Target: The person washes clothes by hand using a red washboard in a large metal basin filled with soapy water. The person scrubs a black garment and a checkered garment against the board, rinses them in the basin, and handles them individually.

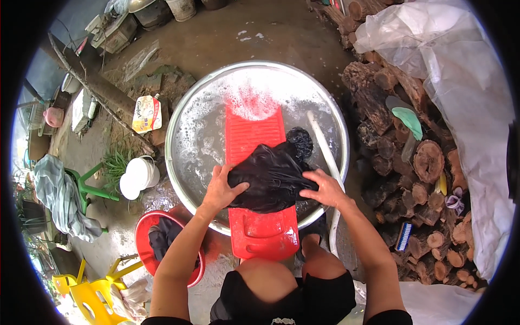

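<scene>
A wet black garment (268, 178) lies across a red plastic washboard (255, 134), bunched between my two hands. My left hand (224, 187) grips its left edge, thumb on top. My right hand (323, 187) pinches its right edge. One lump of the dark cloth hangs off the board's right side into the water. The washboard leans in a large round metal basin (175, 178), its handle end over the near rim by my knees. Suds cover the far part of the water and hide the board's far end.
A white hose (325, 146) runs over the basin's right rim. At left stand a red bucket (140, 235) with dark clothes, a white pail (148, 172), a softener pouch (147, 114), a green stool (87, 183) and a yellow chair (91, 296). Stacked firewood (406, 162) holds a scrub brush (404, 236).
</scene>
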### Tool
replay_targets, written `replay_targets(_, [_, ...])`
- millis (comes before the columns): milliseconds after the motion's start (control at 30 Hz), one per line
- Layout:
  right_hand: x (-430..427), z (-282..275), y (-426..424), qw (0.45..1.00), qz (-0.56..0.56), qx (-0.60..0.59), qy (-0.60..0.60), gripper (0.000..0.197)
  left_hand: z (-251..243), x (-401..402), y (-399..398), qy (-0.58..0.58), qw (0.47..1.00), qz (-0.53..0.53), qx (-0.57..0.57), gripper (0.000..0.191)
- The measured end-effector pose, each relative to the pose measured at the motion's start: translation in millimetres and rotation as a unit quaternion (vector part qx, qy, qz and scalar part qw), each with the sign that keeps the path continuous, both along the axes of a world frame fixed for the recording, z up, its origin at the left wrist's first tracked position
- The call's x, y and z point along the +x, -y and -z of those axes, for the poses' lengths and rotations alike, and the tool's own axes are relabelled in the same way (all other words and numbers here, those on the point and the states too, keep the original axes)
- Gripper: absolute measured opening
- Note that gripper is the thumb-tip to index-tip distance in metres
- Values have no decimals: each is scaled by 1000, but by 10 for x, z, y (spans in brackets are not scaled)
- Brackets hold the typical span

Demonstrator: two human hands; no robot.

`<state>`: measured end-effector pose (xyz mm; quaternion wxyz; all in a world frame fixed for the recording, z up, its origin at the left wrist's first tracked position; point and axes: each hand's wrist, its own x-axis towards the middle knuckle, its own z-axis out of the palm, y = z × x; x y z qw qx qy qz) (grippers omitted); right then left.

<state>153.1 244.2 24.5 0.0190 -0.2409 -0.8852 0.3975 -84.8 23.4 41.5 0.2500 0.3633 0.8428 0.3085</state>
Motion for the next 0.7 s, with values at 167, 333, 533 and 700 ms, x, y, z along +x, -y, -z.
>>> replay_targets(167, [-114,-266,-261,950,238,-147,-139,18,-298,-128,-30,-21,999,19,44,25])
replay_targets(333, [-567,-392,-221,956,188,93,-203,53,-133,-432,-144,-53,978,-156,127,35])
replay_targets(533, [-279,9,478,991,-52,126,-11,52,-84,188,153,-157,981,97,-57,73])
replay_targets(700, [-202,-34,441,999,-17,-2,-41,35,60,170,110,-248,962,110,-42,59])
